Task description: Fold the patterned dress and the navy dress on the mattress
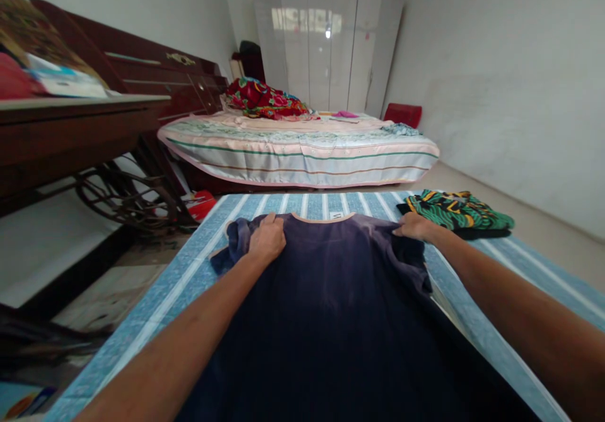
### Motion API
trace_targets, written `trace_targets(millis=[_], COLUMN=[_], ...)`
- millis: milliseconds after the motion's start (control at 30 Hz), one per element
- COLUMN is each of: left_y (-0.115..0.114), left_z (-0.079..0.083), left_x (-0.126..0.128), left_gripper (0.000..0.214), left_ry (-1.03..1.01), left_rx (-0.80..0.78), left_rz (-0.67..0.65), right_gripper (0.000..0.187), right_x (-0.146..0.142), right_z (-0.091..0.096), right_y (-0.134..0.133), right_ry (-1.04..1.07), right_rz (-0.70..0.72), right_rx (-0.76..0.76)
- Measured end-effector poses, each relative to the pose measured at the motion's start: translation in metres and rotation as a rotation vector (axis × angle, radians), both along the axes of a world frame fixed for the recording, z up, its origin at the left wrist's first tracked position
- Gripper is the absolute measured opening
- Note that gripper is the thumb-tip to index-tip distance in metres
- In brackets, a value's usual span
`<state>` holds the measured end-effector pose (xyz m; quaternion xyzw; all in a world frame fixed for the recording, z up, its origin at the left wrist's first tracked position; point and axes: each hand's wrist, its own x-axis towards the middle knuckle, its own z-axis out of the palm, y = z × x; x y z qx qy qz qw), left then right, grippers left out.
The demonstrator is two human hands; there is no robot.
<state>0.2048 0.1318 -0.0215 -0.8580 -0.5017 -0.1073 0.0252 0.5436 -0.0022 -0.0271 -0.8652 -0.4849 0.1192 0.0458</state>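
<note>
A dark navy T-shirt lies spread over a blue-and-white striped cover, its neckline pointing away from me. The fabric looks faded and purplish around the shoulders. My left hand is closed on the shirt at the left shoulder, beside the bunched left sleeve. At the right shoulder, my right hand pinches the cloth near the sleeve, which hangs in folds below it. Just beyond the right hand sits a folded green, black and yellow patterned garment.
Behind the striped surface stands a bed with a red floral blanket. To the left is a wooden sewing-machine table with an iron wheel below. White wardrobes line the back wall. A red bag-like item lies on the floor.
</note>
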Motion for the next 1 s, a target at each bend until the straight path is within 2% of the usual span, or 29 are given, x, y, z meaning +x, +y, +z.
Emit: trace_targets(millis=[167,267,367,533,600,733,800,867,900,1000], left_y=[-0.023,-0.022,-0.015,-0.011,-0.012,-0.013,-0.013,-0.015,-0.015,-0.017], left_z=[-0.012,-0.021,-0.027,-0.031,-0.031,-0.031,-0.031,-0.03,-0.028,-0.018], left_x=[0.009,0.009,0.004,0.001,0.002,0.001,-0.002,-0.005,-0.007,-0.016], left_gripper=[0.029,0.034,0.039,0.041,0.041,0.044,0.045,0.044,0.043,0.038], left_ry=[-0.013,0.02,0.036,0.053,0.057,0.06,0.058,0.051,0.044,0.01], left_rx=[0.002,-0.017,-0.025,-0.031,-0.031,-0.033,-0.035,-0.033,-0.03,-0.003], left_rz=[-0.135,-0.119,-0.096,-0.116,-0.114,-0.125,-0.141,-0.153,-0.159,-0.167], right_gripper=[0.009,0.017,0.022,0.026,0.024,0.024,0.024,0.034,0.041,0.054], right_x=[-0.018,-0.027,-0.024,0.0,-0.001,-0.04,-0.067,-0.085,-0.09,-0.086], right_z=[-0.003,0.008,0.026,0.043,0.041,0.028,0.014,-0.006,-0.017,-0.046], right_y=[-0.007,-0.009,-0.016,-0.033,-0.036,-0.042,-0.047,-0.053,-0.055,-0.057], right_ry=[-0.038,-0.082,-0.147,-0.613,-0.679,-0.69,-0.579,-0.41,-0.341,-0.203], right_rz=[0.037,0.074,0.113,0.264,0.281,0.336,0.487,0.65,0.647,0.498], right_rx=[0.108,0.208,0.268,0.142,0.114,0.2,0.3,0.392,0.407,0.392])
